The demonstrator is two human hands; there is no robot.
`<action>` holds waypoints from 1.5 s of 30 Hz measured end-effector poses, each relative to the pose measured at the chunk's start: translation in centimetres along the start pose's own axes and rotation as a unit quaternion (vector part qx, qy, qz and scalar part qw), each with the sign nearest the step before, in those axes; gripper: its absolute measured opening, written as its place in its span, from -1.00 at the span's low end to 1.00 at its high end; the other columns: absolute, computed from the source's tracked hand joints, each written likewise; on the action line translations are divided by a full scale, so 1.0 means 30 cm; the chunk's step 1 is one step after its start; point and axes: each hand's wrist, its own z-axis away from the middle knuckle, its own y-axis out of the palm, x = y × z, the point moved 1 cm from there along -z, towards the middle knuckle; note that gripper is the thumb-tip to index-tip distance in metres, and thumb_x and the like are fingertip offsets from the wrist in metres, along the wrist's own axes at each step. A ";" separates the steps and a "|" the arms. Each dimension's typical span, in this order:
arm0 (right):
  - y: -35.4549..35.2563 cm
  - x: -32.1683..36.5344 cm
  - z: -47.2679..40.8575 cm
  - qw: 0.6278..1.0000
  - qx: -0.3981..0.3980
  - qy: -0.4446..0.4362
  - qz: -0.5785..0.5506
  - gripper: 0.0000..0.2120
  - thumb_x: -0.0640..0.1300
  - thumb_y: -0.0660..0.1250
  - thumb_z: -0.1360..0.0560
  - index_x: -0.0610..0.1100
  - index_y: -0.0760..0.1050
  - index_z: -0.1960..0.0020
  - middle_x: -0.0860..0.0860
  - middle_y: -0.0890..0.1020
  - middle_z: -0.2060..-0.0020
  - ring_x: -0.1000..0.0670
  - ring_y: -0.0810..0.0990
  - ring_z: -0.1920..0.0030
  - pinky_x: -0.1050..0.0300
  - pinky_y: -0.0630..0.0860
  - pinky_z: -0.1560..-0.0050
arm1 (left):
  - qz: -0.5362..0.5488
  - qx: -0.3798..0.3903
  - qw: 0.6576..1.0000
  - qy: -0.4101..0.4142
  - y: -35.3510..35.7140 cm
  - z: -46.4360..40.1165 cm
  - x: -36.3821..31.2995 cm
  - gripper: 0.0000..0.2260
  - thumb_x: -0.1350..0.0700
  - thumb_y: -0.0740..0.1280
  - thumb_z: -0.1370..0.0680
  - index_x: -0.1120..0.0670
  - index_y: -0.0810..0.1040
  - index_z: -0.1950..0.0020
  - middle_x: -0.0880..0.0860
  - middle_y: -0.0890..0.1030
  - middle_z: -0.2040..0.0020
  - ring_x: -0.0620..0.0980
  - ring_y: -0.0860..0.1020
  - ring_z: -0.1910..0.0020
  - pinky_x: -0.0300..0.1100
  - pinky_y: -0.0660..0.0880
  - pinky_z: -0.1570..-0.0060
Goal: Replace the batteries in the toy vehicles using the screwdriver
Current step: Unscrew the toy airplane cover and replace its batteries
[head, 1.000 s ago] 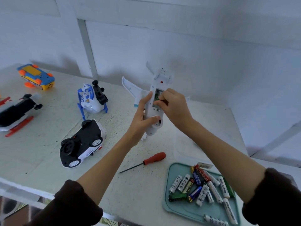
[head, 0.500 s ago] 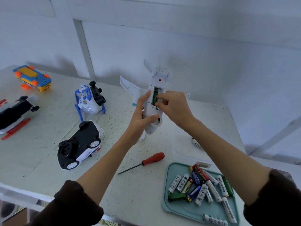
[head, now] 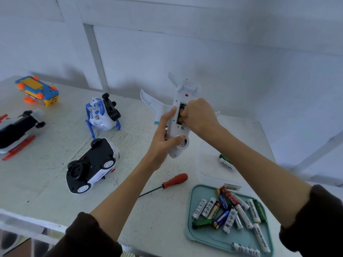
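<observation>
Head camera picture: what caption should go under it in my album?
Left hand holds a white toy plane while right hand fingers work in its open battery slot; screwdriver lies on the table.

**White table against a pale panelled wall**

A worn, speckled white tabletop (head: 55,175) fills the lower view, its surface scratched and cracked. Behind it stands a pale bluish-white wall (head: 241,58) crossed by a vertical grey strip (head: 95,58) and horizontal ledges. Soft, even light casts faint shadows on the wall.
</observation>
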 end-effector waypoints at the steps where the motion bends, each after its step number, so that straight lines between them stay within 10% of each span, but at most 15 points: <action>1: 0.004 -0.004 0.002 1.000 -0.009 0.005 -0.011 -0.70 -0.19 0.29 -0.46 -0.20 0.37 0.43 -0.02 0.36 0.48 0.04 0.28 0.50 0.21 0.18 0.49 | 0.001 0.000 1.000 0.004 -0.001 0.000 0.001 -0.32 0.10 0.44 -0.30 -0.19 0.31 -0.37 -0.10 0.54 -0.20 -0.08 0.60 -0.08 -0.24 0.53 0.02; 13: -0.104 -0.074 0.226 0.950 -0.036 -0.079 -0.299 -0.89 -0.24 0.41 -0.42 -0.19 0.64 0.06 0.11 0.58 0.38 0.14 0.52 0.44 0.32 0.50 0.35 | -0.001 -0.009 1.000 0.013 0.006 -0.014 0.037 -0.31 0.15 0.38 -0.36 -0.19 0.24 -0.42 -0.02 0.47 -0.31 -0.10 0.55 -0.10 -0.19 0.50 -0.05; 20: 0.039 -0.099 0.482 0.932 0.279 -0.199 -0.120 -0.88 -0.08 0.43 -0.41 -0.04 0.65 0.06 0.13 0.61 0.12 0.33 0.41 0.31 0.26 0.43 0.11 | -0.007 -0.007 1.000 0.006 0.011 0.012 0.073 -0.34 0.09 0.40 -0.33 -0.23 0.25 -0.37 0.02 0.40 -0.38 -0.13 0.53 -0.13 -0.25 0.49 -0.05; 32: 0.109 -0.080 0.531 0.925 0.326 -0.171 -0.089 -0.80 -0.14 0.38 -0.44 -0.10 0.55 -0.06 0.10 0.35 0.08 0.16 0.31 0.10 0.13 0.39 0.00 | -0.012 -0.006 1.000 -0.009 0.013 0.025 0.086 -0.32 0.04 0.40 -0.31 -0.19 0.26 -0.39 0.06 0.40 -0.39 -0.04 0.53 -0.17 -0.15 0.50 -0.11; 37: 0.067 -0.094 0.508 0.930 0.267 -0.151 -0.204 -0.87 -0.18 0.40 -0.43 -0.13 0.54 0.03 0.17 0.46 0.19 0.25 0.41 0.18 0.40 0.35 0.11 | -0.014 -0.014 1.000 -0.013 0.006 0.026 0.085 -0.31 0.02 0.39 -0.29 -0.20 0.26 -0.39 0.05 0.42 -0.37 -0.02 0.53 -0.16 -0.17 0.49 -0.07; 45: -0.051 -0.089 0.344 0.878 0.060 -0.024 -0.474 -0.80 -0.34 0.34 -0.45 -0.15 0.35 0.05 -0.19 0.60 0.18 -0.09 0.59 0.27 0.14 0.57 0.23 | -0.025 -0.030 0.999 -0.008 -0.005 0.021 0.059 -0.29 -0.02 0.39 -0.27 -0.22 0.25 -0.40 -0.01 0.43 -0.36 -0.07 0.53 -0.17 -0.19 0.50 -0.07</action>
